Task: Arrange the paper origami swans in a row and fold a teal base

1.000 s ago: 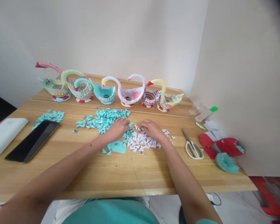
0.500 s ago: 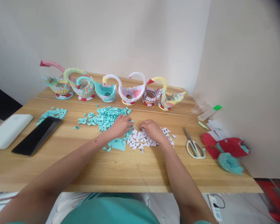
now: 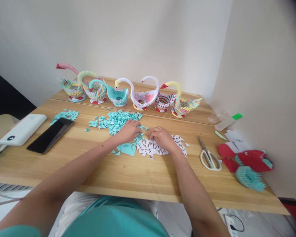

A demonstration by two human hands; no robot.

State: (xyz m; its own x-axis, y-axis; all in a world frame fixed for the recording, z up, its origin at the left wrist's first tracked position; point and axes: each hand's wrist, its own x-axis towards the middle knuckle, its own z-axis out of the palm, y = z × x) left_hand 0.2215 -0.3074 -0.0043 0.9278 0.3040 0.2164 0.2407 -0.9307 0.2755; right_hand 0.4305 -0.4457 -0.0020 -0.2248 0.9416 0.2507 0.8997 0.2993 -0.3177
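My left hand point(image 3: 130, 131) rests at the right edge of a heap of folded teal paper pieces point(image 3: 117, 120), its fingers curled together. A flat teal paper sheet point(image 3: 128, 149) lies just below that wrist. Over the upper part of a spread of folded white paper triangles point(image 3: 148, 148) is my right hand point(image 3: 161, 136), fingers bent inward and closed. What either hand's fingertips hold, if anything, is hidden. A few teal pieces lie between the hands, beside the white ones.
Several folded-paper swans point(image 3: 118, 95) stand along the table's back. At left are a phone point(image 3: 50, 135), a white power bank point(image 3: 23, 129) and more teal pieces point(image 3: 65, 115). Scissors point(image 3: 209, 158), red paper point(image 3: 225, 149) and a teal paper ring point(image 3: 249, 177) lie at right.
The view has turned slightly left, so most things appear shifted right. Both hands stay at the same piles, with their fingers only slightly moved.
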